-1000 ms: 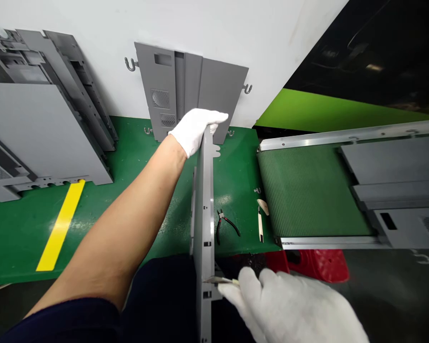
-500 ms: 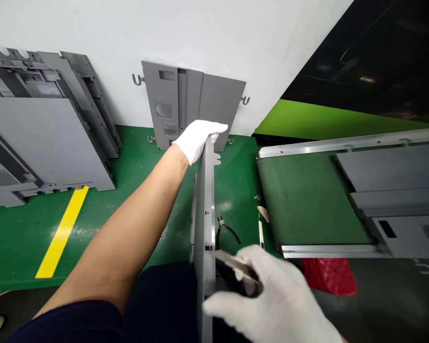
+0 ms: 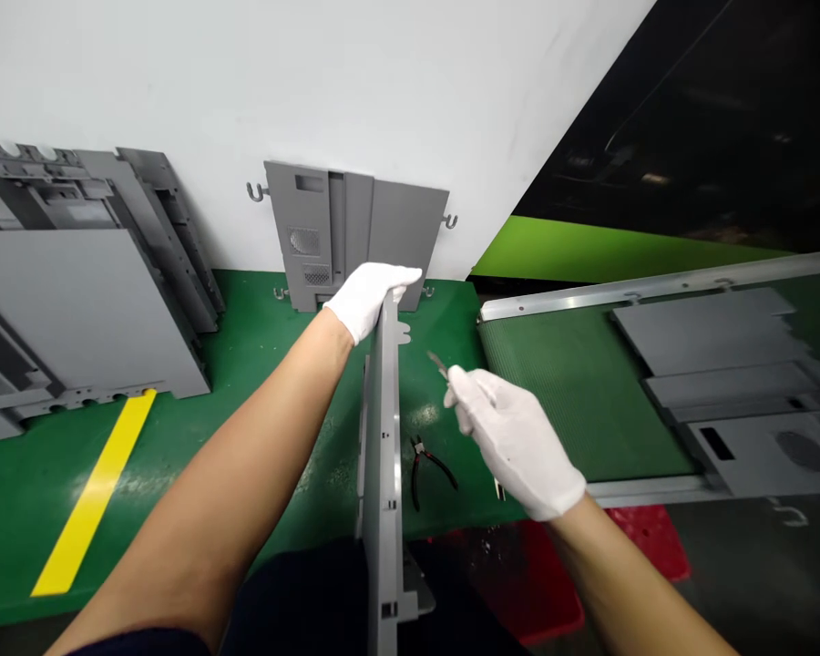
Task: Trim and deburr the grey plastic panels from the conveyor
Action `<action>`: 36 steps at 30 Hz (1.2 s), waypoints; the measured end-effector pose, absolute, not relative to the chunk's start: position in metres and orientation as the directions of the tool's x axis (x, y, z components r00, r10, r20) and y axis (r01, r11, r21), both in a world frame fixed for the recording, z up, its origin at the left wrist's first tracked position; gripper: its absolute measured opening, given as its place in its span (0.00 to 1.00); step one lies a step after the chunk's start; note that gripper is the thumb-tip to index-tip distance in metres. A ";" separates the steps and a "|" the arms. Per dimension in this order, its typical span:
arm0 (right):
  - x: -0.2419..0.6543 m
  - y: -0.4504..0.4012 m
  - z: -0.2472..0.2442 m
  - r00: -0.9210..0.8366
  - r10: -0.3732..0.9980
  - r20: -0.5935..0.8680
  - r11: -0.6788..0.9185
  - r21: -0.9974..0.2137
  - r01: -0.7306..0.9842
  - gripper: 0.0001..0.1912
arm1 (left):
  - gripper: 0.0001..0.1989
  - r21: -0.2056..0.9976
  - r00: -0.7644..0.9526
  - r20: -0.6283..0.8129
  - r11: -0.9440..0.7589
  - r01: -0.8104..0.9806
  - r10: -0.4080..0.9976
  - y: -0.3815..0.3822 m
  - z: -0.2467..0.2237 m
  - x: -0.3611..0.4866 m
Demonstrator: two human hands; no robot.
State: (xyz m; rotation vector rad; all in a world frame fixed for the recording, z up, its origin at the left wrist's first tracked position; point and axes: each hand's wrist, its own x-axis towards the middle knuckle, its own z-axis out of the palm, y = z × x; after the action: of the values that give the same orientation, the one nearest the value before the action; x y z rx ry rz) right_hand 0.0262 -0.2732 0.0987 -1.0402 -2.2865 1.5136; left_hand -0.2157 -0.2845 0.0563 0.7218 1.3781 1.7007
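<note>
A grey plastic panel [image 3: 387, 410] stands on edge in front of me, its narrow rim facing up and toward me. My left hand [image 3: 369, 299], in a white glove, is closed over the panel's far upper corner. To the right of the panel, apart from it, my gloved right hand [image 3: 512, 428] is shut on a knife [image 3: 438, 363]. Only the knife's thin blade shows, pointing up and left toward the panel's far end; the handle is hidden in the fist. Below that, side cutters [image 3: 420, 451] with dark handles lie spread on the green table.
Several grey panels [image 3: 75, 310] lean at the left. Another panel [image 3: 403, 228] stands against the white wall between hooks. At the right, a green conveyor belt [image 3: 553, 392] carries more panels [image 3: 711, 337]. Yellow tape [image 3: 96, 492] marks the table [image 3: 246, 383]; a red stool [image 3: 547, 583] sits below.
My right hand has moved up and away from the panel's near part, carrying the knife toward the far end. My left hand keeps its hold. The whole view has shifted slightly.
</note>
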 end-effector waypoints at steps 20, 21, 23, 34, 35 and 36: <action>-0.070 -0.224 0.130 -0.906 0.424 -0.013 0.905 -0.030 0.424 0.35 | 0.24 0.972 -0.433 -0.090 -0.017 -0.236 0.897 -0.296 0.064 -0.222; -0.070 -0.225 0.131 -0.907 0.422 -0.011 0.907 -0.001 0.422 0.36 | 0.24 0.970 -0.440 -0.087 -0.024 -0.241 0.894 -0.296 0.064 -0.222; -0.070 -0.226 0.133 -0.904 0.426 -0.019 0.904 0.052 0.425 0.37 | 0.24 0.970 -0.453 -0.082 -0.034 -0.242 0.888 -0.296 0.064 -0.221; -0.068 -0.225 0.137 -0.915 0.398 -0.057 0.907 0.171 0.384 0.41 | 0.24 0.967 -0.426 -0.083 -0.030 -0.253 0.901 -0.290 0.058 -0.222; -0.067 -0.224 0.136 -0.915 0.398 -0.057 0.907 0.175 0.384 0.41 | 0.24 0.968 -0.425 -0.079 -0.033 -0.249 0.902 -0.290 0.057 -0.222; -0.067 -0.224 0.136 -0.916 0.397 -0.055 0.907 0.177 0.383 0.41 | 0.23 0.968 -0.424 -0.078 -0.033 -0.248 0.902 -0.289 0.057 -0.221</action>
State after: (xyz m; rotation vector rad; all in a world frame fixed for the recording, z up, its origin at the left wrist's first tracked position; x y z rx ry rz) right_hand -0.0672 -0.2239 0.1359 -0.6467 -3.1554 -0.2632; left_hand -0.2214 -0.2895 0.0568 0.7560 1.3326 1.6151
